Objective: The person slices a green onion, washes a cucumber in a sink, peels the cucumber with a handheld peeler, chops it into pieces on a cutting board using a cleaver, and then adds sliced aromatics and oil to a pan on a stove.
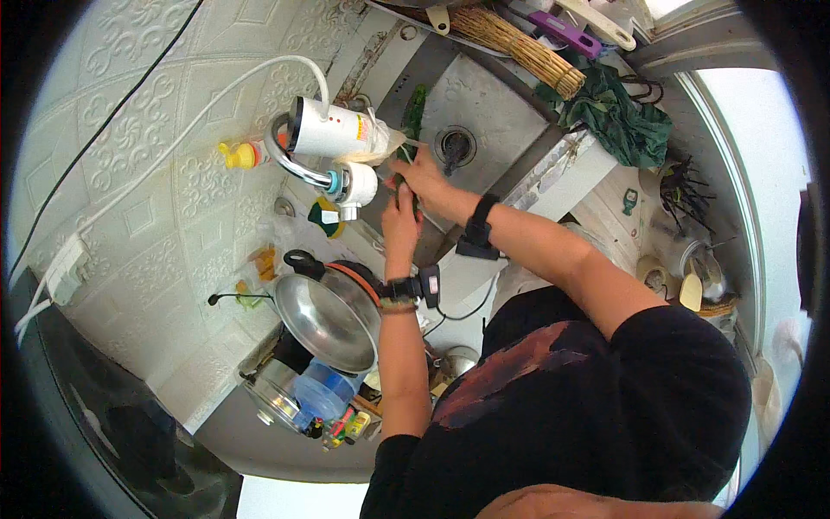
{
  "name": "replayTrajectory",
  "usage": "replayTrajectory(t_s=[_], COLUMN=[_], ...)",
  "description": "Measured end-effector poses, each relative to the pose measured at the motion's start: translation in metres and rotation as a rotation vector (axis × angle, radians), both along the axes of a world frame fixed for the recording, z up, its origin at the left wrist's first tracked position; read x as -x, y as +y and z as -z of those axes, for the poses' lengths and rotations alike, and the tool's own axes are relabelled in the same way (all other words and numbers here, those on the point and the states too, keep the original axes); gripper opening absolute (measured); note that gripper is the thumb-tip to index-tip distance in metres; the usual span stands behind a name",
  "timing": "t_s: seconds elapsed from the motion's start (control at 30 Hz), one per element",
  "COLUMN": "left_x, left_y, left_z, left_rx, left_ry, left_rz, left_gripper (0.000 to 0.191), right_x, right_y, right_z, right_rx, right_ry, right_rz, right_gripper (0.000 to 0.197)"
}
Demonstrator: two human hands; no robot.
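Note:
Over the sink, my left hand (400,224) grips a green cucumber (399,189). My right hand (423,175) is closed around the same cucumber just above it, and the fingers hide much of it. Behind the hands, a second, bumpy cucumber (414,110) lies along the left side of the stainless steel sink (489,97). The white electric water-heating faucet (331,130) reaches over from the wall side, with a plastic wrapping at its end close to my right hand. A drain (456,144) with a dark strainer sits beyond my right hand.
A green-and-yellow sponge (326,217) and a yellow-capped bottle (241,156) are by the wall. A steel pan or lid (327,322) lies near my left forearm. A straw brush (519,52), a purple-handled tool (565,34) and a dark green plastic bag (616,117) line the sink's far edge.

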State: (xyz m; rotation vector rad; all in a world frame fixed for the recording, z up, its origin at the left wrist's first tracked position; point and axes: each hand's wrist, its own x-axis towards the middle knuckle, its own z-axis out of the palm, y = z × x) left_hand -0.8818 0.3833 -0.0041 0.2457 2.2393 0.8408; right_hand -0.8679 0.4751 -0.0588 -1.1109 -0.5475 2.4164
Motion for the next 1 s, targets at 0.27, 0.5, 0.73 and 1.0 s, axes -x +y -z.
replayTrajectory(t_s=[0.27,0.5,0.73,1.0], left_x=[0.007,0.0,0.024,0.075], left_y=[-0.031,-0.059,-0.039,0.004], left_z=[-0.027,-0.031,-0.024,0.052], left_rx=[-0.402,-0.357,0.068,-0.371], left_ry=[-0.996,-1.346,-0.218,-0.07], left_rz=[-0.419,-0.539,-0.284,-0.447], left_gripper=[0.051,0.053,0.044,0.033], right_x=[0.025,0.025,0.005,-0.104], right_y=[0.067,0.095,0.074,0.105], right_z=[0.017,0.029,0.06,0.011], right_rx=[0.104,-0.416,-1.494,-0.734], right_ry=[0.132,0.052,-0.593,0.187], right_rz=[0.075,-0.114,-0.263,-1.147], right_gripper=[0.035,0.019,0.035,0.051])
